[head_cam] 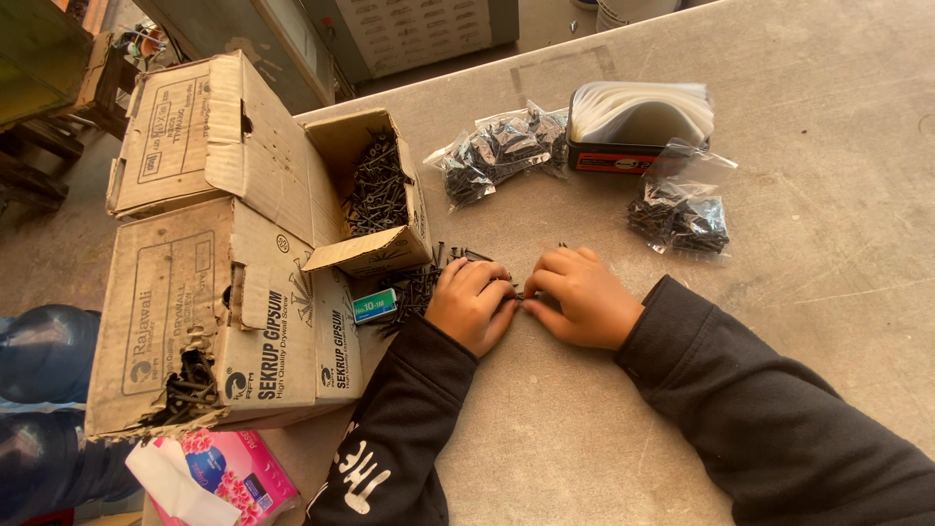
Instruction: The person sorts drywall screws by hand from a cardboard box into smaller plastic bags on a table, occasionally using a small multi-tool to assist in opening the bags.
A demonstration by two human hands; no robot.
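Nearest the camera, two black sleeves [740, 409] reach onto the grey tabletop [828, 244], and at the lower left a pink tissue pack [229, 477] lies at the table's edge. The left hand [472, 304] and the right hand [582, 297] rest knuckles up side by side, fingertips meeting, curled over a loose pile of black screws [421, 284]; whether either one pinches a screw cannot be told, since the fingers hide what lies under them. A small green-and-white box [375, 306] lies just left of the pile, against a torn cardboard carton [195, 321]. Behind that, a second carton [209, 127] carries a smaller open box [380, 185] full of screws. Farther off lie two clear bags of screws, one [502, 151] beyond the hands and one [679, 209] to the right, with a stack of empty plastic bags [638, 112] between them at the back.
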